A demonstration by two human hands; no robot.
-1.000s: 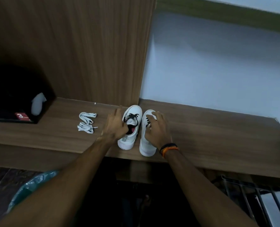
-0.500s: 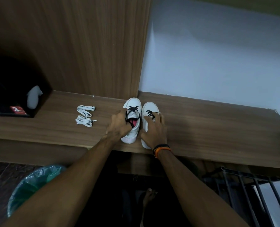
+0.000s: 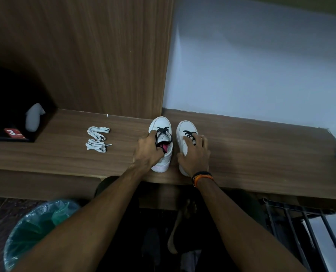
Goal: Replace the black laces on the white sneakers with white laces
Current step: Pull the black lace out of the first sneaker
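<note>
On the bench (image 3: 261,150), both sneakers stood together, black laces (image 3: 163,132) unremoved. Left hand (image 3: 148,152) pinched the left sneaker's (image 3: 161,146) lace; right hand (image 3: 195,156) lay open on its mate (image 3: 184,134). White laces (image 3: 97,139) lay at nine o'clock. Unlacing comes next.
</note>
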